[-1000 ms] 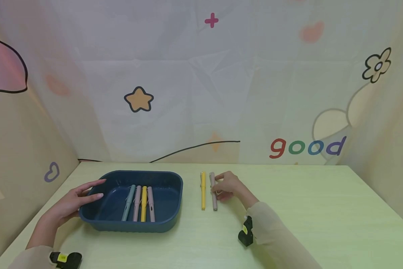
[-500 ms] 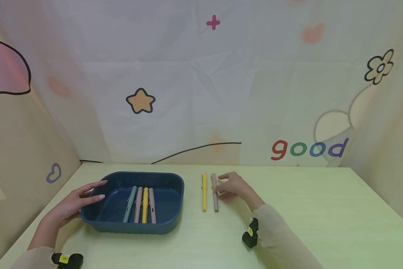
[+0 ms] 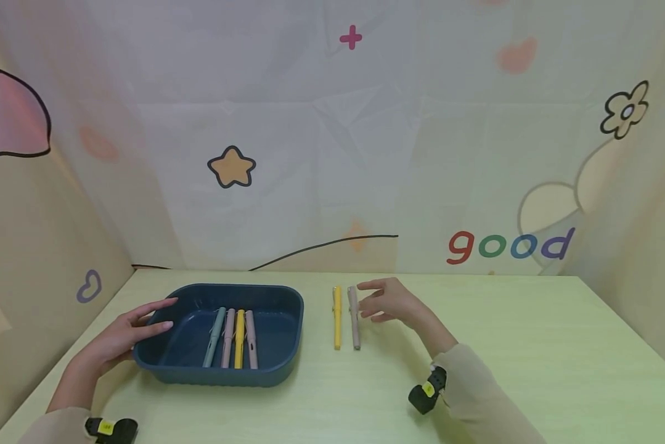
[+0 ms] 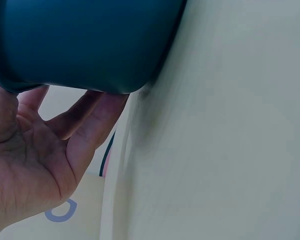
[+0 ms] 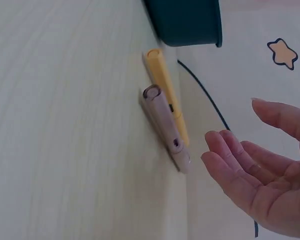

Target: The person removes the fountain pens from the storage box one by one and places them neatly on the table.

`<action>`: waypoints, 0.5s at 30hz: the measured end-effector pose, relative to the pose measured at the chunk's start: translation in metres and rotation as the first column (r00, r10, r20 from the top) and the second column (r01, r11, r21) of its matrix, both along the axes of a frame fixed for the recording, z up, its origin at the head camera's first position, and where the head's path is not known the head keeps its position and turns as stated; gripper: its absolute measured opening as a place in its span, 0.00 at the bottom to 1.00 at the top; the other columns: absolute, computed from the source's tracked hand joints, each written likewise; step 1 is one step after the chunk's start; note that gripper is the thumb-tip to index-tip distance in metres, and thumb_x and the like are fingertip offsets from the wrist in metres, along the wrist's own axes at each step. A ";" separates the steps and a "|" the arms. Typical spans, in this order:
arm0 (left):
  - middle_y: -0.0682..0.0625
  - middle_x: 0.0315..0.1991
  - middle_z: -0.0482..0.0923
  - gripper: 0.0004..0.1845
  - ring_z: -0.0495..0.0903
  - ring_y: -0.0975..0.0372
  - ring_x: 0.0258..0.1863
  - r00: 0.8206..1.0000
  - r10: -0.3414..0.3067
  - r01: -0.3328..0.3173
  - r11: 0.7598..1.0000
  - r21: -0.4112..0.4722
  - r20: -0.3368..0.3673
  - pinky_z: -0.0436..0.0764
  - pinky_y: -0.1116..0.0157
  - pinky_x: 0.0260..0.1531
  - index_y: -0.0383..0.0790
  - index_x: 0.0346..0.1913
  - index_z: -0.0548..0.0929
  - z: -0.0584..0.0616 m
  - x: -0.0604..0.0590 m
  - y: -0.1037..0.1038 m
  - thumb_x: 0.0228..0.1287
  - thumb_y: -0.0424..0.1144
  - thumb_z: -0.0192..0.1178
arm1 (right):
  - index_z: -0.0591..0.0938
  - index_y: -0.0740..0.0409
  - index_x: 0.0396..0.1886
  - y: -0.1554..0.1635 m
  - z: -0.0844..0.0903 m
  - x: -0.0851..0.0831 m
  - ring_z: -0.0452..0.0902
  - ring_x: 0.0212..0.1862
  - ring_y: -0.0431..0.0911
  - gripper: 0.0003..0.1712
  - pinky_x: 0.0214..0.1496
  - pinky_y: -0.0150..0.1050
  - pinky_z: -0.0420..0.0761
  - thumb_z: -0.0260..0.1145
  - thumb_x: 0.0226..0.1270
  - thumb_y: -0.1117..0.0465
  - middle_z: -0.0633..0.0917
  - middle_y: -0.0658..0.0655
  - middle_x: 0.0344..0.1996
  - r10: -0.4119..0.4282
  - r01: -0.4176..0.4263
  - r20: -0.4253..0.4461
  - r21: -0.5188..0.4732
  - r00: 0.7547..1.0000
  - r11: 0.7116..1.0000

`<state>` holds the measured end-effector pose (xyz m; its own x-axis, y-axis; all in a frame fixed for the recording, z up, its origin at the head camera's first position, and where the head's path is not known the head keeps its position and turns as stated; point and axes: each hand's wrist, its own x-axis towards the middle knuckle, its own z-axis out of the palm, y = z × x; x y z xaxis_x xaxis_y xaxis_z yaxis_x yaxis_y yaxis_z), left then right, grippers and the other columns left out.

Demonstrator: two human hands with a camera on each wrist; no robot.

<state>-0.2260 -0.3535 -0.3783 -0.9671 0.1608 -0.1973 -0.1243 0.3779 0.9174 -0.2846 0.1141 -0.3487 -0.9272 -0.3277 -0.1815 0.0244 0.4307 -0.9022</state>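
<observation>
The right hand point(image 3: 390, 301) hovered just right of the pink pen point(image 3: 354, 317), its fingers point(image 5: 242, 167) straight and slightly spread, holding nothing and clear of the barrel. That pen lay flat on the worktop point(image 3: 532, 345), running near to far, with the yellow pen point(image 3: 337, 317) parallel just to its left; the two looked close but whether they touched could not be told.

The pink pen looked like a light, rigid plastic barrel with a cap and a small clip. Being round and smooth, it would likely roll sideways if nudged, and might knock into the yellow one beside it. A pinch across the middle of the barrel, thumb on one side and fingertips on the other, seemed the surest hold, since it would balance there and would not tip. The clip end probably offered a little extra purchase against slipping. It did not look fragile, and little force should be needed.

To the left stood the blue tray point(image 3: 288, 345), where four pens point(image 3: 232, 338) lay side by side: teal, pink, yellow, pink. The left hand point(image 3: 122, 336) rested against the tray's left wall, its fingers extended over the rim and along the outside, not curled round it.
</observation>
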 end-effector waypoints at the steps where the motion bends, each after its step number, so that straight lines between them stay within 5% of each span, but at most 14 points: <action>1: 0.27 0.68 0.41 0.31 0.61 0.39 0.59 1.000 0.001 -0.001 1.000 -0.003 0.000 0.77 0.53 0.44 0.53 0.68 0.60 0.000 0.000 0.000 0.63 0.46 0.56 | 0.69 0.68 0.60 -0.002 0.003 0.001 0.81 0.36 0.46 0.30 0.39 0.40 0.80 0.63 0.57 0.67 0.83 0.62 0.38 0.019 -0.019 -0.009 -0.011 1.000 1.000; 15: 0.28 0.68 0.39 0.32 0.54 0.36 0.62 1.000 -0.004 0.004 1.000 -0.013 0.002 0.76 0.52 0.47 0.51 0.69 0.58 -0.001 -0.001 0.000 0.63 0.46 0.56 | 0.74 0.64 0.56 -0.050 0.037 0.018 0.81 0.39 0.45 0.26 0.45 0.40 0.78 0.65 0.57 0.65 0.83 0.60 0.42 0.129 -0.135 -0.062 -0.104 0.990 0.985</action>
